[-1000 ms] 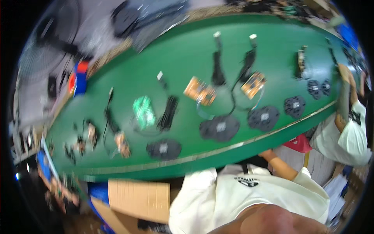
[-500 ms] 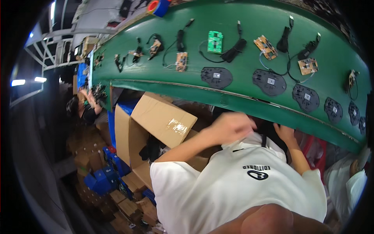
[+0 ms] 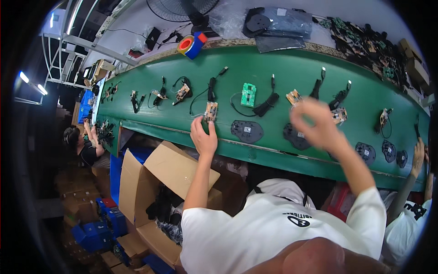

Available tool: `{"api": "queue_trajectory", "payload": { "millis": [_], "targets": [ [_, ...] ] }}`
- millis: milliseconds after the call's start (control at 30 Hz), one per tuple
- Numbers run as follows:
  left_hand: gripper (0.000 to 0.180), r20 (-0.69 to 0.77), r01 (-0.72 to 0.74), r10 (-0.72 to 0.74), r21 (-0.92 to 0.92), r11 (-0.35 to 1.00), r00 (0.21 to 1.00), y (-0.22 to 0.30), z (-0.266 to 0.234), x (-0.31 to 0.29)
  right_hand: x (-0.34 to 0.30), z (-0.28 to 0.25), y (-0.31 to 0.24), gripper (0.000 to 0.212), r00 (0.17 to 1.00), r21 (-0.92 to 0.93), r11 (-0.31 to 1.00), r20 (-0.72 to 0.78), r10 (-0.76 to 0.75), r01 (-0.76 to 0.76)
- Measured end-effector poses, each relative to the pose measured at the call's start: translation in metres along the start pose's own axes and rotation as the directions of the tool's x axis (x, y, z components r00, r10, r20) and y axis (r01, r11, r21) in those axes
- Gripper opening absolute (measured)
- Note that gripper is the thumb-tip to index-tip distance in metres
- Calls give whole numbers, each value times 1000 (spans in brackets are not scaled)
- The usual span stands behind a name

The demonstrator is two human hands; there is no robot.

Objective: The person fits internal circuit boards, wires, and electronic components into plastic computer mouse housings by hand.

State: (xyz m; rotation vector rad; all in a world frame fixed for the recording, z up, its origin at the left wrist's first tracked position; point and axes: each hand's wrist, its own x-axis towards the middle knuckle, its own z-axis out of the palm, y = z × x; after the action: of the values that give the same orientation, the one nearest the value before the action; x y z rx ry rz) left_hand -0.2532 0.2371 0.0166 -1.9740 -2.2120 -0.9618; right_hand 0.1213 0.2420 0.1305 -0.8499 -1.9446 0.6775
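My left hand [image 3: 204,137] is at the near end of a tan circuit board [image 3: 211,109], its thumb and fingertips closed on the board's lower edge. A black bundled cable with a USB plug [image 3: 211,89] runs from that board. My right hand [image 3: 317,125], smeared by motion, hovers over a dark plastic base plate [image 3: 294,137] and partly hides it. Beside its fingers lies another tan circuit board [image 3: 293,97], and a third board [image 3: 339,115] shows behind the wrist. Between my hands are a green circuit board [image 3: 248,94], a coiled black cable [image 3: 266,105] and a dark base plate [image 3: 247,131].
The green belt [image 3: 159,116] carries more boards and base plates. A blue and red tape dispenser [image 3: 192,44] stands on its far edge. Below are an open cardboard box [image 3: 132,182] and blue bins [image 3: 93,235]. Co-workers sit at the far left and right; one's hand [image 3: 418,153] touches the belt.
Both hands have risen from beneath the belt's near edge to above it. My left hand has reached the tan board; my right has swung over the base plate. The view has tilted up.
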Motion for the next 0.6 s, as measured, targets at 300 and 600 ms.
{"api": "queue_trajectory", "payload": {
  "millis": [300,600],
  "targets": [
    [44,3,-53,54,-98,994,999,9,1,-5,276,11,271,83,952,-822,559,73,297,-111],
    [36,121,-326,378,-316,891,918,-16,36,101,225,12,221,20,999,-558,830,-36,-21,-3]
  ]
}}
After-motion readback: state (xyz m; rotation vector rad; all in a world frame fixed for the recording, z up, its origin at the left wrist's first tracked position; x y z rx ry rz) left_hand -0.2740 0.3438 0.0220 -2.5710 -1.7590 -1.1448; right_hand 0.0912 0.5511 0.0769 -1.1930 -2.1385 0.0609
